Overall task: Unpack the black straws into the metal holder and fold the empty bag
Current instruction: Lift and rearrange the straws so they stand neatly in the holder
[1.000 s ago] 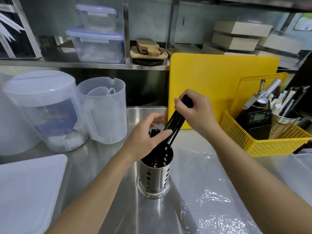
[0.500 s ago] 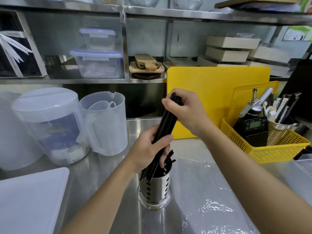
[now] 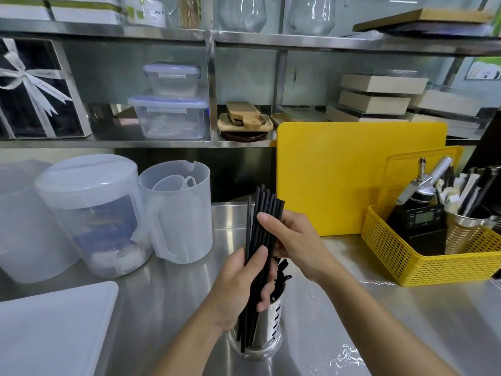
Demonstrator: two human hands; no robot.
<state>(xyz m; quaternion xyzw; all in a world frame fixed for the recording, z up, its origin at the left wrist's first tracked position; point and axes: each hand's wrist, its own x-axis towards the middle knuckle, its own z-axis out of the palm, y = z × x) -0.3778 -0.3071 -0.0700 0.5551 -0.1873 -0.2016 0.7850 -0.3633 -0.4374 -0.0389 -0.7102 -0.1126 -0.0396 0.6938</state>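
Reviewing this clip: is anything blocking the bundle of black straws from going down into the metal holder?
No foreign object does. The straws are gripped by the left hand and right hand right over the metal holder. Only other straws already inside it and the left hand's fingers at its rim crowd the opening.

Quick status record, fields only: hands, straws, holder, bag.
left hand: gripping the black straws at mid-length
right hand: steadying the bundle near its top
black straws: lifted, lower ends hanging outside the metal holder; more straws sit inside it
metal holder: upright on the steel counter
clear plastic bag: flat on the counter, not folded
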